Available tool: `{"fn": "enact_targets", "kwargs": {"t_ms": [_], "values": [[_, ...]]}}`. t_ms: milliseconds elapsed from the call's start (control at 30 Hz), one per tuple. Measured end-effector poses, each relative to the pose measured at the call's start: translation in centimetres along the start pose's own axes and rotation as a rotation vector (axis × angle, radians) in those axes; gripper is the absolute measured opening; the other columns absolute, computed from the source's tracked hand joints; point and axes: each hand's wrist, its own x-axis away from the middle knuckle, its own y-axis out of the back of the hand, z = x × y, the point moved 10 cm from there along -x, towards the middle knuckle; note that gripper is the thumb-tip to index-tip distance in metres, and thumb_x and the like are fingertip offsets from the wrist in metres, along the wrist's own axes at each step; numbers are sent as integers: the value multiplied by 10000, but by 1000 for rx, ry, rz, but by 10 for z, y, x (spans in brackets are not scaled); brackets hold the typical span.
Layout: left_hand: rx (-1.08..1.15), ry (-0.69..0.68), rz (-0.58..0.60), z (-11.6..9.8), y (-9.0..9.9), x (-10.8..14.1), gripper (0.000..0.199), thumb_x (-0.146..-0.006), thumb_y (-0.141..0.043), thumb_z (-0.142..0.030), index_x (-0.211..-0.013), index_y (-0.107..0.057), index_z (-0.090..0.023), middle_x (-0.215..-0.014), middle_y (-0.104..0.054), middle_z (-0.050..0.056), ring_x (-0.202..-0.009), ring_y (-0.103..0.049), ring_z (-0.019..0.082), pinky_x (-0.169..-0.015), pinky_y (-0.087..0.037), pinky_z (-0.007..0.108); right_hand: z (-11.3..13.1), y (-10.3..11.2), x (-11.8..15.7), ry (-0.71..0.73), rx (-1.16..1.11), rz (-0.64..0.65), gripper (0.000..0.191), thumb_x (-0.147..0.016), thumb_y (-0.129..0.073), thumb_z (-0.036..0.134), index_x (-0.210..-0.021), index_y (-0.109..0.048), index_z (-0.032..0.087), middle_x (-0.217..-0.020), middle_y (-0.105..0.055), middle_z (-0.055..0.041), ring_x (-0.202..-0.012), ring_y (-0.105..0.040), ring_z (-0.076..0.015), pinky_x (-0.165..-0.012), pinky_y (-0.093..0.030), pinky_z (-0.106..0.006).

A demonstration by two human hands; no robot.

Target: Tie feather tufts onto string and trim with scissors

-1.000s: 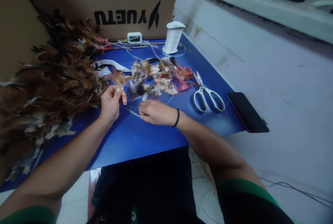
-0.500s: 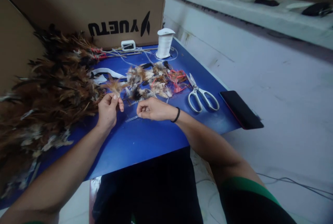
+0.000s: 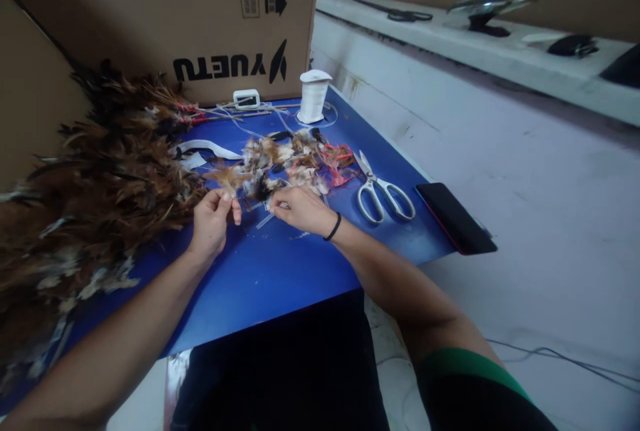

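Observation:
Brown feathers stick up from the pinched thumb and finger of my left hand. My right hand is closed just to its right, fingertips together; whatever it may hold is too small to make out. Beyond both hands lies a loose pile of cream, brown and black feathers, with reddish-pink ones at its right end. A thin clear strip rests on the blue table between my hands. Silver scissors lie partly open to the right of the pile.
Big bundles of brown feathers cover the table's left side. A white ribbon spool and a small white-framed object stand at the back before a cardboard box. A phone lies at the right edge, beside the wall ledge.
The view has shifted slightly, so the table items appear a little lower. My right hand has moved slightly away from my left hand, towards the pile. My left hand still pinches the feathers.

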Motion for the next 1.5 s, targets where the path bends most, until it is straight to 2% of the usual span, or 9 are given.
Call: {"fn": "enact_targets", "kwargs": {"t_ms": [100,200,367,500,600,733,867,1100,1500], "values": [[8,8,9,0,-2,1,276,-737,-698,-353,-658,-528,-151,-585,-543,-34,-406,-473,54,-388,-405,178,-2,1,-1,-6,-34,-34,121,-818,-549,169,-761,-656,169,-741,-676,-25,-667,-584,-117,-656,-390,-238],[7,9,20,-1,-3,2,272,-740,-695,-352,-652,-538,-149,-576,-539,-33,-409,-473,56,-395,-408,178,-4,0,-2,-16,-175,-60,119,-822,-532,161,-749,-626,168,-670,-655,8,-585,-562,-85,-642,-406,-219],[-2,30,37,1,-6,4,277,-751,-684,-360,-649,-534,-151,-562,-539,-29,-411,-466,58,-405,-409,179,-7,2,-3,-23,-356,-117,52,-771,-589,178,-723,-608,173,-623,-629,27,-587,-586,-83,-652,-452,-220],[8,38,47,2,-6,5,291,-746,-688,-372,-657,-515,-155,-564,-541,-30,-408,-466,61,-401,-408,183,-15,4,-6,-12,-425,-183,38,-721,-636,198,-732,-621,164,-700,-657,5,-660,-607,-100,-675,-481,-240],[8,45,61,5,-7,5,286,-755,-680,-373,-668,-510,-160,-568,-547,-29,-408,-469,64,-403,-407,186,-21,1,-8,-17,-460,-178,107,-710,-642,194,-806,-669,154,-762,-681,-19,-687,-613,-110,-668,-486,-247],[22,40,62,6,-8,6,282,-758,-679,-375,-680,-509,-163,-577,-549,-31,-412,-476,67,-407,-416,191,-22,1,-8,-10,-455,-172,179,-732,-633,179,-891,-710,156,-835,-707,-44,-722,-633,-123,-680,-489,-262],[27,41,74,7,-9,7,285,-762,-679,-380,-675,-526,-156,-576,-549,-28,-412,-477,65,-408,-414,191,-15,10,-6,43,-361,-232,147,-752,-633,167,-866,-725,176,-891,-713,-48,-796,-638,-138,-727,-478,-278],[36,57,81,9,-11,7,311,-753,-687,-409,-670,-535,-150,-568,-542,-27,-409,-469,62,-408,-415,192,-15,10,-7,23,-323,-262,68,-763,-623,184,-774,-687,163,-809,-702,-34,-762,-627,-134,-746,-467,-279],[38,86,93,13,-12,9,304,-754,-683,-407,-677,-542,-149,-557,-545,-32,-413,-473,68,-411,-414,200,-20,4,-6,-69,-420,-255,117,-762,-598,286,-740,-610,172,-677,-614,11,-613,-531,-99,-610,-417,-236]]}}
